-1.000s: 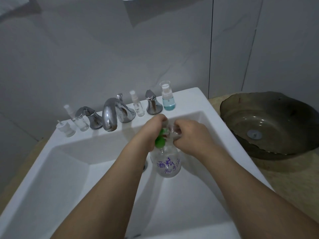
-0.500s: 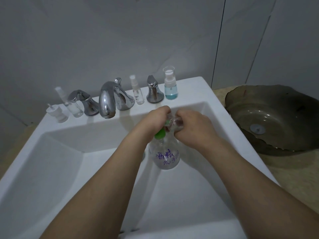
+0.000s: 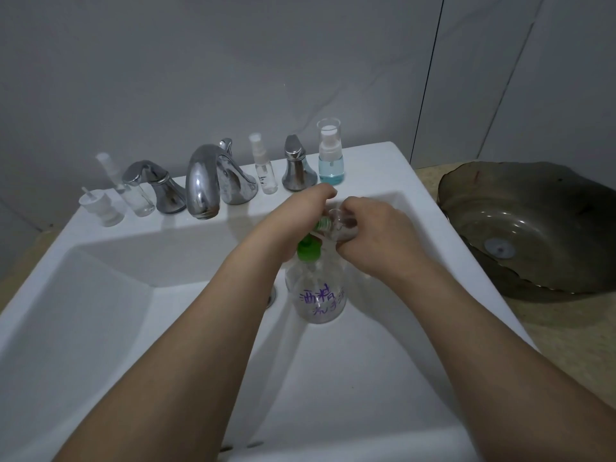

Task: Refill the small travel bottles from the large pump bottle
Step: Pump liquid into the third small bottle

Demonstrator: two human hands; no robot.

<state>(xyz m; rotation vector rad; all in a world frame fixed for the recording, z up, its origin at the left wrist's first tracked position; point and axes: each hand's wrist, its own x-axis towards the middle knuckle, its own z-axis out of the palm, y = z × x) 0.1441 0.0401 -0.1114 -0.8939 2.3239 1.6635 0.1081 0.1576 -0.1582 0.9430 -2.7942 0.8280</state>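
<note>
Both hands meet above the sink (image 3: pixel 100 295): the left hand (image 3: pixel 301 218) curls over the green pump head (image 3: pixel 308 250) of the large pump bottle (image 3: pixel 316 295), which stands beneath them; the right hand (image 3: pixel 373 228) grips a small clear travel bottle (image 3: pixel 340 225) just beside the nozzle.

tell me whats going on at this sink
A person is refilling a travel bottle over a white sink. The left hand grips the green pump head of a large clear pump bottle, while the right hand holds a small clear bottle at its nozzle. Other small bottles stand by the faucet.
</note>
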